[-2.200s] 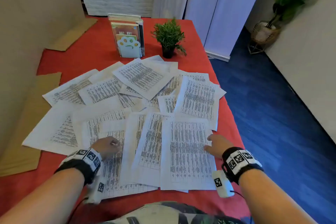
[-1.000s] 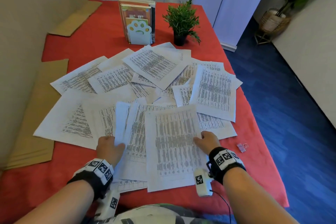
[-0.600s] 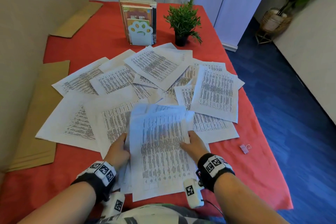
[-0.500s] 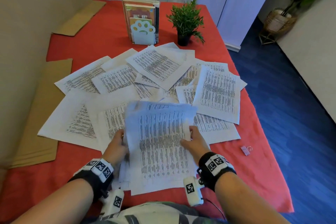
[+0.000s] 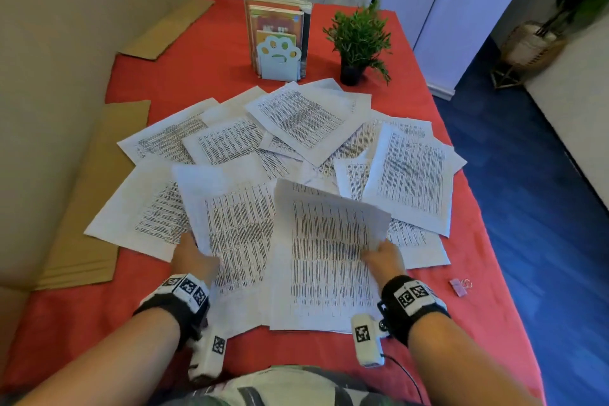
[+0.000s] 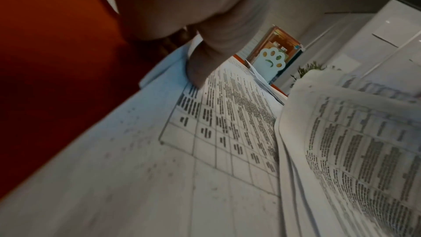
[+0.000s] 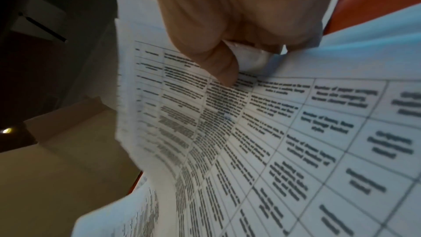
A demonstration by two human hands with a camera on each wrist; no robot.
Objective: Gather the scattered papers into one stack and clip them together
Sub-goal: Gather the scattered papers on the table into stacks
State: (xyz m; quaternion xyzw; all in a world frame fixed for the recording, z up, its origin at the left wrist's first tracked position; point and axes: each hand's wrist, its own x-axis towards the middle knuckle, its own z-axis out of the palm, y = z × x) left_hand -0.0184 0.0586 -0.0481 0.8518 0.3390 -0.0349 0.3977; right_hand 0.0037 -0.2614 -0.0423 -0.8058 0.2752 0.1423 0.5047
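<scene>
Printed white sheets (image 5: 298,119) lie scattered over the red tablecloth (image 5: 197,76). My right hand (image 5: 384,257) grips a gathered stack of sheets (image 5: 326,260) at its right edge. In the right wrist view the thumb (image 7: 224,68) lies on top of the stack (image 7: 284,132), with the fingers curled beneath. The stack's far end curls up off the table. My left hand (image 5: 194,257) pinches the left edge of a single sheet (image 5: 237,224) beside the stack, its thumb (image 6: 200,71) on the print. A small pink binder clip (image 5: 459,287) lies on the cloth right of my right wrist.
A paw-shaped bookend with books (image 5: 278,56) and a small potted plant (image 5: 357,43) stand behind the papers. Flat cardboard pieces (image 5: 89,208) lie along the left wall. The table's right edge (image 5: 478,194) drops to a blue floor.
Both hands swept the near sheets into one stack. Since half a second ago my left hand has left the stack and moved left onto another sheet. The right hand holds the stack alone.
</scene>
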